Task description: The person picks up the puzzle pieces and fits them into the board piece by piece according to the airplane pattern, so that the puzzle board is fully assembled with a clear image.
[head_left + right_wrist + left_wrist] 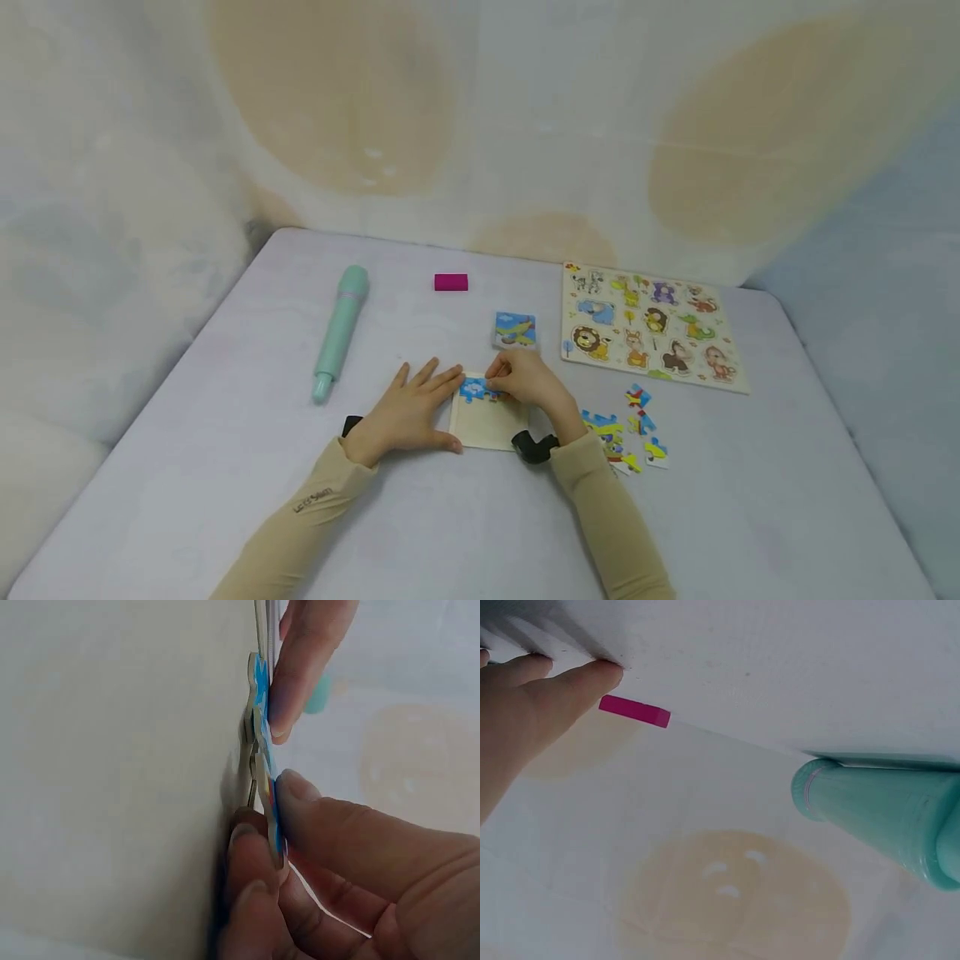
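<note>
Two hands work at a shallow wooden tray (480, 429) low in the centre of the frame. The left hand (411, 414), fingers spread and unclenched, lies along its left edge; the right hand (531, 382) pinches a jigsaw piece (268, 791) over the tray's upper part, beside blue joined pieces (472, 389). Loose pieces (603, 429) lie on the tabletop (750, 483) at lower right, near the right sleeve (611, 500). Pressed down misaligned, the held piece would probably ride up on its neighbour or dislodge it; a sideways sweep of that sleeve could scatter the loose ones. Beyond stand a picture square (515, 327), an animal board (615, 337) at right, a teal tube (342, 329) at left and, farthest, a magenta block (451, 282) at upper centre.
</note>
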Demonstrator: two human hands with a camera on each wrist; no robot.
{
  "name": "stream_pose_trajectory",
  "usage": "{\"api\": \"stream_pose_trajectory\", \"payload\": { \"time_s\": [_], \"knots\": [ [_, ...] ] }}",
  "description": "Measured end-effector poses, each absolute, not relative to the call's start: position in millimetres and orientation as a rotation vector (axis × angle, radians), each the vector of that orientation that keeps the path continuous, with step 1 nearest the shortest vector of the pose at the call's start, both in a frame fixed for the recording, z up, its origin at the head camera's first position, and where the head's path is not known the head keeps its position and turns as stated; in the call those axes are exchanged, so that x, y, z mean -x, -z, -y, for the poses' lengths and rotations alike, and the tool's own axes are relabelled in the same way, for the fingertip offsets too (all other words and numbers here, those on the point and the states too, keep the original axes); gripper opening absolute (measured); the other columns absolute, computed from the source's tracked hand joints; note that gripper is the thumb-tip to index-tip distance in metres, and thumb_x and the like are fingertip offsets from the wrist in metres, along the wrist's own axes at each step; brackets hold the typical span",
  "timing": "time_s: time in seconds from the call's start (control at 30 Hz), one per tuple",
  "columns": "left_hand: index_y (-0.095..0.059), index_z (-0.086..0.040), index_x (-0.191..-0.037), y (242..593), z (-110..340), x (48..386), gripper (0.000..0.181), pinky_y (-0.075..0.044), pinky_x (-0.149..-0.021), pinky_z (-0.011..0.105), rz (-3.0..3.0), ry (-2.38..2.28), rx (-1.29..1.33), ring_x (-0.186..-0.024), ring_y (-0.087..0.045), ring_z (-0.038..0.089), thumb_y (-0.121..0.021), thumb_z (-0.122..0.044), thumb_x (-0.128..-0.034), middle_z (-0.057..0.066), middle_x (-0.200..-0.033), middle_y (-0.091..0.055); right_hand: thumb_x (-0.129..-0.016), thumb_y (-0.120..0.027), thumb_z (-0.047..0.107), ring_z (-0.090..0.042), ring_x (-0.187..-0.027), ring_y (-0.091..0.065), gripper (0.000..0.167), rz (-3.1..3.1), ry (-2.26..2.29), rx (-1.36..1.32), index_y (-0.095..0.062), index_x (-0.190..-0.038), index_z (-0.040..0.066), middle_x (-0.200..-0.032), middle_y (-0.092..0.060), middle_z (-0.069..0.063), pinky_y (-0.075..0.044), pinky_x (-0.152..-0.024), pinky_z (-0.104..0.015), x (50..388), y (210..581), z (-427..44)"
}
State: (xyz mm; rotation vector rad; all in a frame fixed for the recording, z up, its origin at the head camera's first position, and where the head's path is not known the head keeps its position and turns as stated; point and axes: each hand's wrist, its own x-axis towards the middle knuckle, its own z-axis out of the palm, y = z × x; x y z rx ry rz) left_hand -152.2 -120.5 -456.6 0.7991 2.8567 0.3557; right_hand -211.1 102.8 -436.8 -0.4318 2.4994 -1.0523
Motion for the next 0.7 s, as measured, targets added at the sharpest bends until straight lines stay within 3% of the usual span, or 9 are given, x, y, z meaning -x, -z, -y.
{"api": "stream_pose_trajectory", "payload": {
  "time_s": [0.3, 0.5, 0.7],
  "knots": [
    [-0.031, -0.018, -0.153, 453, 121, 151, 0.105, -0.012, -0.114, 0.068, -2.853, -0.354, -0.804, -0.150, -0.017, 0.035, -0.069, -0.070, -0.0709, -0.003, -0.160, -0.028, -0.084, -0.074, 0.015, -0.013, -0.064, -0.057, 0.008, -2.659, 1.006, 0.324, -0.071, -0.085, 0.008, -0.078, -0.068, -0.005, -0.044, -0.055, -0.021, 202, 435, -96],
    [-0.039, -0.027, -0.149, 452, 121, 151, 0.091, -0.014, -0.111, 0.072, -2.844, -0.375, -0.888, -0.148, -0.019, 0.041, -0.069, -0.068, -0.0726, 0.004, -0.160, -0.030, -0.078, -0.081, 0.018, -0.014, -0.058, -0.051, 0.022, -2.806, 0.953, 0.222, -0.063, -0.070, 0.008, -0.067, -0.064, -0.003, -0.038, -0.050, -0.022, 197, 437, -94],
    [-0.041, -0.032, -0.147, 454, 120, 150, 0.087, -0.015, -0.111, 0.072, -2.848, -0.336, -0.877, -0.149, -0.017, 0.041, -0.066, -0.070, -0.0731, 0.003, -0.160, -0.029, -0.084, -0.076, 0.021, -0.012, -0.061, -0.052, 0.016, -2.691, 1.043, 0.260, -0.067, -0.083, 0.007, -0.074, -0.064, -0.004, -0.041, -0.053, -0.021, 200, 439, -104]
  ]
}}
